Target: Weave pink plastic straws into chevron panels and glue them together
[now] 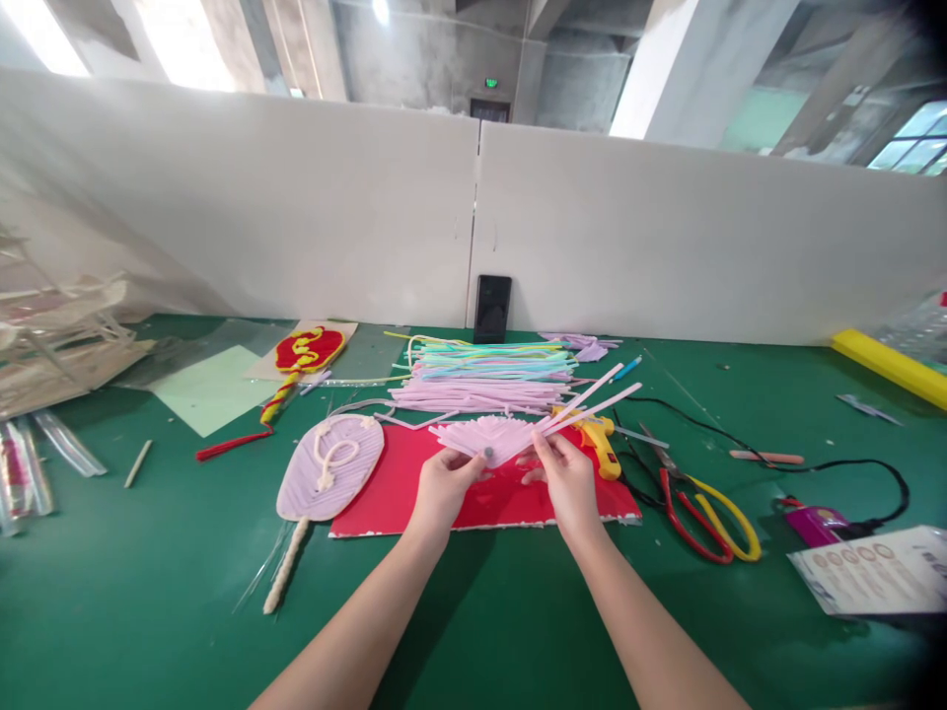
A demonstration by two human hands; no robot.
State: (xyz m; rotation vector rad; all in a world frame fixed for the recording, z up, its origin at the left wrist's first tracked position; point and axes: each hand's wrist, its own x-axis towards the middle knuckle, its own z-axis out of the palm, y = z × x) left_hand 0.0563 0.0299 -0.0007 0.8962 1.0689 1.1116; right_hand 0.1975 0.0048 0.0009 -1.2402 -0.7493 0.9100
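Note:
Between my two hands is a pink piece made of pipe cleaners (492, 436) laid side by side in a V pattern, with two long loose ends reaching up to the right. My left hand (446, 483) pinches its left side, the thumb near a small grey dot. My right hand (566, 478) grips the right side, where the long strips leave the piece. Both hands are above a red board (414, 483) with ragged white edges. A lilac fan (329, 468) with a cream looped cord and a wrapped handle lies left of the board.
Behind the board lies a pile of pink, teal and yellow pipe cleaners (488, 380), with a black phone (492, 308) upright beyond. On the right are a yellow glue gun (603, 449), scissors (699, 513), a black cable and a purple plug (814, 523). A red-and-yellow fan (311, 350) lies back left.

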